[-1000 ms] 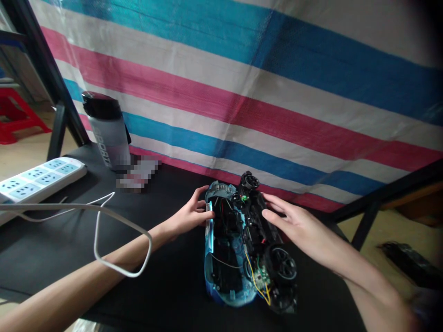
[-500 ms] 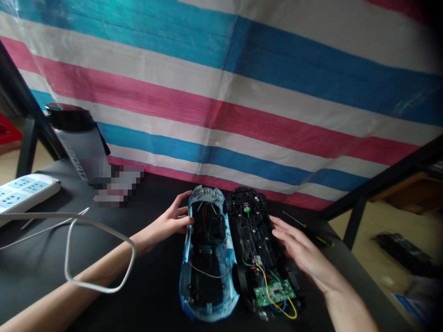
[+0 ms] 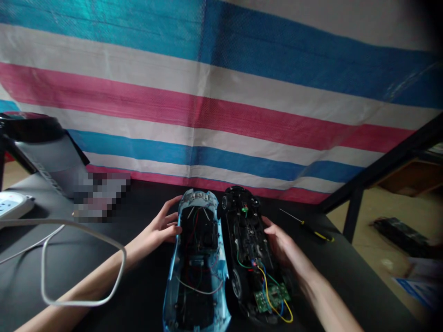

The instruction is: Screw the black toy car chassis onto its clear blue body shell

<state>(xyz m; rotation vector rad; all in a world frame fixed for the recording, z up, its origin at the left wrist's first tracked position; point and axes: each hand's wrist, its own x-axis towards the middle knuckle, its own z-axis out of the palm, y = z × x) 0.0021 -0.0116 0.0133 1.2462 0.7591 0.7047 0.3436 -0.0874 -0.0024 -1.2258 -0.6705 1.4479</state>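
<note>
Head view: toy car lies opened in two halves on black table point(image 3: 145, 304), centre, near 6 o'clock. Left hand point(image 3: 162, 227), fingers spread, rests on left edge of upturned blue body shell point(image 3: 197, 272). Right hand point(image 3: 284, 244) touches right side of black chassis point(image 3: 251, 249), seemingly loose, grip blurred. Screwdriver point(image 3: 308, 226) at 3 o'clock of chassis, apart. Bottle point(image 3: 44, 152) at 9 o'clock.

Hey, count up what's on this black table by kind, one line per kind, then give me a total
Toy car halves: 2, the blue body shell touched by the left hand and the black chassis touched by the right hand
Screwdrivers: 1
Bottles: 1
Power strips: 1
White cables: 1
Total: 6
</note>
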